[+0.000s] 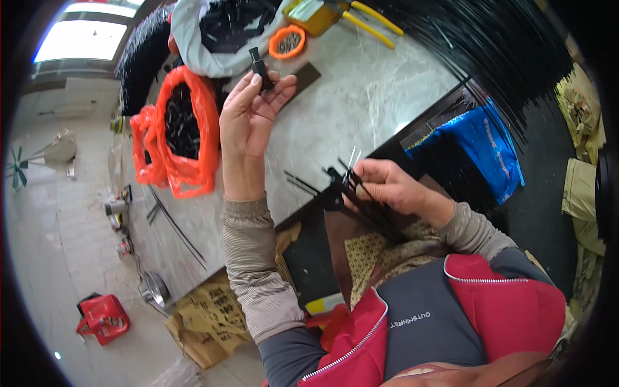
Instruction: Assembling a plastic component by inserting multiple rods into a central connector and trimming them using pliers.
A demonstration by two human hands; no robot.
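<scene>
My left hand (250, 116) is raised over the table's far part, its thumb and fingertips closed round a small black plastic fitting (258, 63) that points upward. Close to my body at the table's near edge, my right hand (400, 188) is closed on a bundle of thin black rods (371, 209). A dark black part (333, 193) sits among the rods by those fingers; its exact shape cannot be made out. Some rod ends stick out to the left, over the tabletop.
A grey marble-look table (342, 109) carries an orange bag (206, 142) of small black pieces, a white bag (187, 39), an orange dish (287, 42) of small metal bits and yellow-handled pliers (371, 26). Many long black rods (496, 51) overhang the right side. A blue package (487, 148) lies below.
</scene>
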